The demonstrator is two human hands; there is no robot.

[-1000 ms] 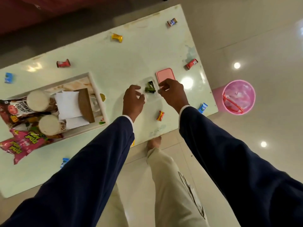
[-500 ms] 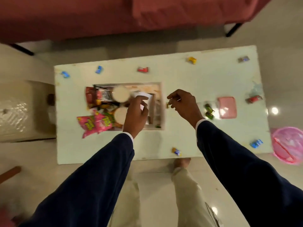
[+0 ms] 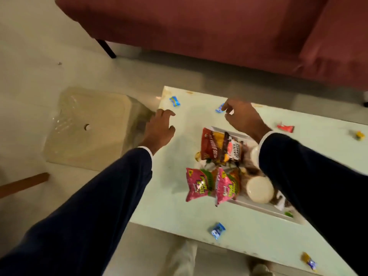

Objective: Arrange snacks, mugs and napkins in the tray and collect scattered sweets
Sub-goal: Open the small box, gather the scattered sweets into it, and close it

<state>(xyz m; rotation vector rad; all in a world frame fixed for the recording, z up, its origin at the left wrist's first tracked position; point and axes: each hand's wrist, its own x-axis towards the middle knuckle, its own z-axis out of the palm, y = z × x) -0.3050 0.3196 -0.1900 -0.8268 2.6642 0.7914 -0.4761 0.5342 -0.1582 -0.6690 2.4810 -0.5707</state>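
The right hand (image 3: 242, 116) hovered over the far edge of the surface (image 3: 179, 212), its grip loosely spread and empty — fingertips just beside a blue sweet (image 3: 219, 108). The left hand (image 3: 160, 128) (fingers relaxed, holding nothing) hung near the left corner, a second blue sweet (image 3: 174, 101) lying just beyond it. The tray (image 3: 258, 207) sat nearer, under the right sleeve.

Both hands left the tray (image 3: 258, 206). The right hand (image 3: 244, 118) now reaches a blue sweet (image 3: 219, 108); the left hand (image 3: 160, 128) hangs open.
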